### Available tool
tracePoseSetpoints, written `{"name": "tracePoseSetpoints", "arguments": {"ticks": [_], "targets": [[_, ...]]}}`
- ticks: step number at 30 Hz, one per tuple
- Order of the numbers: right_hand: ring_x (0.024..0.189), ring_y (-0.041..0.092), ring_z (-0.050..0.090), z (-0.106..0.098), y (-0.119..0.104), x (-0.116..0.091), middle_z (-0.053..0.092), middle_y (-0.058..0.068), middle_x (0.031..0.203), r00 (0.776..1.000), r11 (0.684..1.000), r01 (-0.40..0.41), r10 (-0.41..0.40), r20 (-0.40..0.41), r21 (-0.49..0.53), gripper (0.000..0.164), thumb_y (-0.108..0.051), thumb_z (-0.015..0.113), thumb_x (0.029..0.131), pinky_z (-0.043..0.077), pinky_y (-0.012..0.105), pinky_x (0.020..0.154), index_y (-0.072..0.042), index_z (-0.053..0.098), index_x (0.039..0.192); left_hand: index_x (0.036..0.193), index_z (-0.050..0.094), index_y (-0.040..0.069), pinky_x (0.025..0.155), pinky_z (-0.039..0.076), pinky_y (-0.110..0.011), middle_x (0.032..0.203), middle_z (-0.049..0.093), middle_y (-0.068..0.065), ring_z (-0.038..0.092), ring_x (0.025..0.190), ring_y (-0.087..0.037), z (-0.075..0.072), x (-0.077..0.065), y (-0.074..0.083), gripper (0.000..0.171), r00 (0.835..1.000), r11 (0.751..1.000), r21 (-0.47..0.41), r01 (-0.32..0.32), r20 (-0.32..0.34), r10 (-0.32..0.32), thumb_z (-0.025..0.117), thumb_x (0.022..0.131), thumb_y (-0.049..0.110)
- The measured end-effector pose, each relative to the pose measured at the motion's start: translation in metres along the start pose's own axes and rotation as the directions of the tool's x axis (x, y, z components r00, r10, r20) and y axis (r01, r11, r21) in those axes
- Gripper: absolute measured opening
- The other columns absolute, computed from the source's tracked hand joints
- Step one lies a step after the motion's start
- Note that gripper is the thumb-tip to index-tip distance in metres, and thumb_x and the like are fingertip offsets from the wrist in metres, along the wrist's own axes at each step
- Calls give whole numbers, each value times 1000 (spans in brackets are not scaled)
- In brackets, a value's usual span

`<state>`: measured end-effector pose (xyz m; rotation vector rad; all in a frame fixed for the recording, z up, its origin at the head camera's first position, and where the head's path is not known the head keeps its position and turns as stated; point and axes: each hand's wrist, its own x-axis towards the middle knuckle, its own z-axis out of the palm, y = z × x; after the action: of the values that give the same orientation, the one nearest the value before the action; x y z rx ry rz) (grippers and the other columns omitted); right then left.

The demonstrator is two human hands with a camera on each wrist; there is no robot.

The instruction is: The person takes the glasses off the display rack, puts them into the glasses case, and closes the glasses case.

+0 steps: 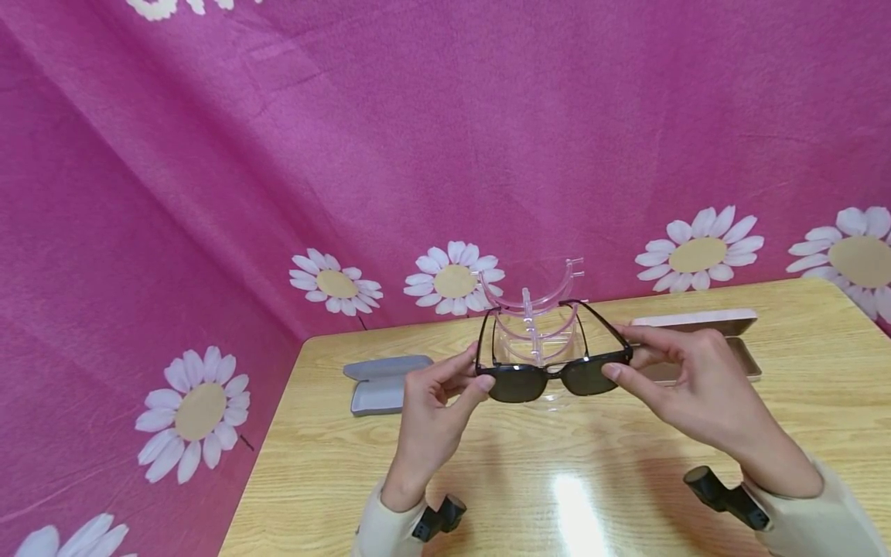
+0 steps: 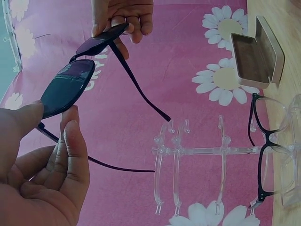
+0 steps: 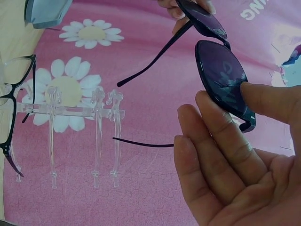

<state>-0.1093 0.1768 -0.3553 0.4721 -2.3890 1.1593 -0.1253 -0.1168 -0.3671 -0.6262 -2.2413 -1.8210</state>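
A pair of black sunglasses (image 1: 518, 384) is held by both hands, dark lenses toward me and temples unfolded away from me. My left hand (image 1: 435, 410) pinches the left end of the frame between thumb and fingers. At the other end, my right hand (image 1: 710, 394) pinches the frame the same way, its thumb on the lens. Beyond the sunglasses stands a clear plastic eyewear stand (image 2: 223, 174) with several curved arms. On its lowest level in the left wrist view sit black-framed eyeglasses (image 2: 260, 174) with clear lenses. In both wrist views the sunglasses are apart from those eyeglasses.
An open grey glasses case (image 1: 379, 396) lies on the wooden table (image 1: 313, 480) at left. Behind my right hand is an open case (image 2: 254, 66) with a pale shell and brown lining. A pink cloth (image 1: 418, 155) with daisies hangs behind the table.
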Motion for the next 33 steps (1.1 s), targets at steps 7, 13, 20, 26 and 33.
{"name": "tracePoseSetpoints", "arguments": {"ticks": [7,13,20,26,33], "targets": [[73,-18,66,1,2,-2,77,-9,70,1000,999,8,-8,14,33,43,-6,88,79,40,16,54,2,76,119,136,64,-7,84,63,-25,104,77,-27,71,84,-1,0,0,-2,44,999,999,-21,31,11,-31,74,96,7],[69,-10,65,0,1,-4,77,-10,71,997,996,56,-59,44,74,35,-2,87,78,35,17,50,-8,80,111,138,63,-5,81,62,-24,101,78,-26,71,76,-6,-2,0,-5,44,997,997,0,72,40,-72,72,98,10],[70,-9,69,0,2,-3,76,-11,70,998,994,43,-48,46,97,35,0,88,76,45,11,58,-4,80,110,138,63,-6,81,62,-23,102,76,-29,69,77,0,-3,0,-5,44,996,997,-26,79,33,-78,73,97,8],[71,-9,70,2,9,-2,77,-10,70,998,986,17,-26,52,163,32,5,86,77,53,7,69,2,79,108,138,63,-6,83,62,-22,102,76,-29,70,77,-1,-2,-1,-6,45,995,995,-28,97,15,-97,73,96,6],[74,-7,70,2,15,-1,77,-19,77,996,979,-9,-10,92,204,28,6,81,82,46,15,58,2,79,110,137,65,-3,89,62,-24,108,78,-24,75,83,-6,-1,-1,-6,42,996,996,-4,90,10,-90,72,98,8]]}}
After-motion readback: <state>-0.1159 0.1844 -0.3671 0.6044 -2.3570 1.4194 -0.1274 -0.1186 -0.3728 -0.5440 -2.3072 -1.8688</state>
